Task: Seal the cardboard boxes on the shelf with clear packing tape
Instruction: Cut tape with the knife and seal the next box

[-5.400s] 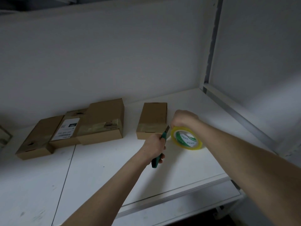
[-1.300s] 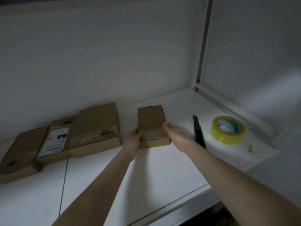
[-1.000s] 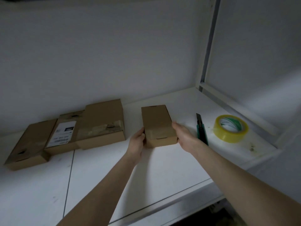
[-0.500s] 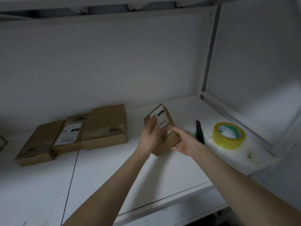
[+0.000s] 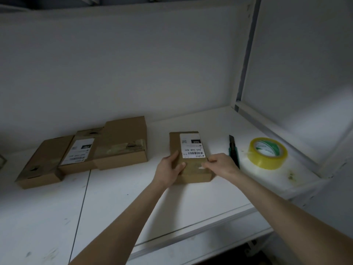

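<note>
A small cardboard box lies flat on the white shelf with its white shipping label facing up. My left hand rests on the box's near left corner, fingers curled over the top. My right hand pinches at the box's near right edge, where a band of clear tape crosses it. A roll of clear packing tape with a green-and-white core lies flat to the right. Between the box and the roll lies a green utility knife.
Three more cardboard boxes sit in an overlapping row at the back left, two with tape across them. A white upright post and side rail close off the shelf's right end. The front edge runs just below my forearms.
Both hands lifted the small box, turned it over and set it back down label side up. The knife and the tape roll were laid down on the right earlier.
</note>
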The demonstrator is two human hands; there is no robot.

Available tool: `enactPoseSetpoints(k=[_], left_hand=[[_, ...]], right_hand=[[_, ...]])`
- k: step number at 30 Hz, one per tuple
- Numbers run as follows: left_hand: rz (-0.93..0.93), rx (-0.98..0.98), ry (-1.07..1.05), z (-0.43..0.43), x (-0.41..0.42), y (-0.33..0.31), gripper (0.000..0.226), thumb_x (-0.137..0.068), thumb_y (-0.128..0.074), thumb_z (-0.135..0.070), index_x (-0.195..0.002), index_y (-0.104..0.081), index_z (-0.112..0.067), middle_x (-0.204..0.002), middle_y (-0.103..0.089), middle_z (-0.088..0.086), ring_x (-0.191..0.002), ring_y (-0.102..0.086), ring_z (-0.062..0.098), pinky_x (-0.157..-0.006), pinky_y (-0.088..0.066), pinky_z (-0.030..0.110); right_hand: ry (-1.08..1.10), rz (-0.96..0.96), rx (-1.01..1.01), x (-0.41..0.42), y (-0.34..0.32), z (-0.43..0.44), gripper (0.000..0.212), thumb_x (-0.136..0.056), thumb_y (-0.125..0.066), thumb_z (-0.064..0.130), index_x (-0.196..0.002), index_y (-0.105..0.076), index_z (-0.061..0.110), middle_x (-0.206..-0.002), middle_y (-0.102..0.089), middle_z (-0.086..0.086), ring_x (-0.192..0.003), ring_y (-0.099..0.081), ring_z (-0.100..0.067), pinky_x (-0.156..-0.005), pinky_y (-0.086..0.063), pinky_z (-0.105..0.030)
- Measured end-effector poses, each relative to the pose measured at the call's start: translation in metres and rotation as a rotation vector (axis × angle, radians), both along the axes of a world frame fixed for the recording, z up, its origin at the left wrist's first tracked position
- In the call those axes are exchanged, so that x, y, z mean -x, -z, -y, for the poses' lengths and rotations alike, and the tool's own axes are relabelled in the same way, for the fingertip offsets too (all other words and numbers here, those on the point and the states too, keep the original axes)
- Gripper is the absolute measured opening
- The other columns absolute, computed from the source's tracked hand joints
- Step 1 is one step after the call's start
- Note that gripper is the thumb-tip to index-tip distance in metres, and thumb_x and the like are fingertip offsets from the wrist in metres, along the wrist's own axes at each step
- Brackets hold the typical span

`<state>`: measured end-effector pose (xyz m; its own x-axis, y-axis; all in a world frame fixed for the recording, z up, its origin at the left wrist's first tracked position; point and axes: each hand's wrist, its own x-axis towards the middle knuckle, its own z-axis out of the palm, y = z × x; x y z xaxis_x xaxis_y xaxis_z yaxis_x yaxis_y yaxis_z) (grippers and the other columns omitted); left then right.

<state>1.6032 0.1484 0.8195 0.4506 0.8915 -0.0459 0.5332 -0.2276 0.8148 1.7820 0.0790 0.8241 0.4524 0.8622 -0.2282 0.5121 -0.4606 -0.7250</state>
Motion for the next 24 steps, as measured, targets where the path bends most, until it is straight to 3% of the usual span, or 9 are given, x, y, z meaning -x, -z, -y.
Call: enactPoseSetpoints(k=[2, 4, 6, 8, 11, 15, 24], left_hand=[[-0.103, -0.085, 0.026, -0.001, -0.003, 0.002, 0.050, -0.099, -0.050, -0.024, -0.146, -0.037, -0.019, -0.141, -0.050, 0.007, -0.128, -0.047, 0.022, -0.092, -0.031, 0.014], [-0.183, -0.125, 0.031, -0.003, -0.003, 0.008, 0.045, -0.102, -0.040, -0.020, -0.147, -0.037, -0.020, -0.138, -0.053, 0.009, -0.124, -0.049, 0.028, -0.097, -0.036, 0.025], [-0.185, -0.148, 0.007, -0.005, 0.001, 0.011, 0.044, -0.101, -0.036, -0.014, -0.145, -0.040, -0.017, -0.134, -0.054, 0.012, -0.122, -0.051, 0.031, -0.095, -0.039, 0.029], [-0.154, -0.150, -0.054, -0.007, 0.007, 0.012, 0.042, -0.101, -0.034, -0.012, -0.143, -0.041, -0.012, -0.138, -0.049, 0.014, -0.125, -0.047, 0.032, -0.097, -0.037, 0.030], [-0.158, -0.161, -0.118, -0.013, 0.013, 0.012, 0.044, -0.100, -0.037, -0.012, -0.143, -0.040, -0.009, -0.148, -0.037, 0.016, -0.133, -0.040, 0.031, -0.105, -0.033, 0.033], [-0.144, -0.158, -0.155, -0.021, 0.017, 0.007, 0.045, -0.098, -0.039, -0.011, -0.143, -0.038, -0.008, -0.149, -0.033, 0.014, -0.134, -0.038, 0.029, -0.106, -0.033, 0.033], [-0.182, -0.096, -0.194, -0.037, 0.027, 0.005, 0.046, -0.098, -0.039, -0.009, -0.144, -0.038, -0.011, -0.148, -0.037, 0.012, -0.134, -0.037, 0.028, -0.105, -0.033, 0.033]], right_hand=[[-0.036, 0.291, 0.020, -0.003, -0.007, -0.005, 0.040, -0.092, -0.056, 0.046, -0.118, -0.066, 0.017, -0.122, -0.063, -0.006, -0.113, -0.059, -0.023, -0.087, -0.047, -0.032], [-0.080, 0.444, -0.035, 0.002, -0.013, -0.014, 0.062, -0.097, -0.040, 0.057, -0.149, -0.034, 0.024, -0.154, -0.032, -0.007, -0.142, -0.029, -0.027, -0.110, -0.033, -0.040], [-0.201, 0.514, -0.072, 0.016, -0.017, -0.024, 0.069, -0.097, -0.029, 0.061, -0.155, -0.009, 0.030, -0.163, -0.003, -0.002, -0.150, 0.000, -0.025, -0.119, -0.011, -0.043], [-0.315, 0.571, -0.040, 0.032, -0.010, -0.034, 0.072, -0.096, -0.025, 0.064, -0.155, 0.001, 0.032, -0.163, 0.010, -0.003, -0.149, 0.014, -0.024, -0.121, 0.002, -0.043], [-0.385, 0.663, 0.036, 0.039, 0.001, -0.049, 0.077, -0.094, -0.022, 0.069, -0.155, 0.004, 0.031, -0.162, 0.014, -0.007, -0.148, 0.017, -0.028, -0.121, 0.007, -0.045], [-0.407, 0.710, 0.096, 0.037, 0.012, -0.058, 0.079, -0.092, -0.018, 0.072, -0.155, 0.004, 0.030, -0.162, 0.013, -0.008, -0.148, 0.015, -0.030, -0.120, 0.007, -0.047], [-0.405, 0.665, 0.151, 0.040, 0.006, -0.058, 0.077, -0.092, -0.016, 0.071, -0.156, 0.003, 0.031, -0.163, 0.012, -0.005, -0.148, 0.016, -0.028, -0.119, 0.008, -0.049]])
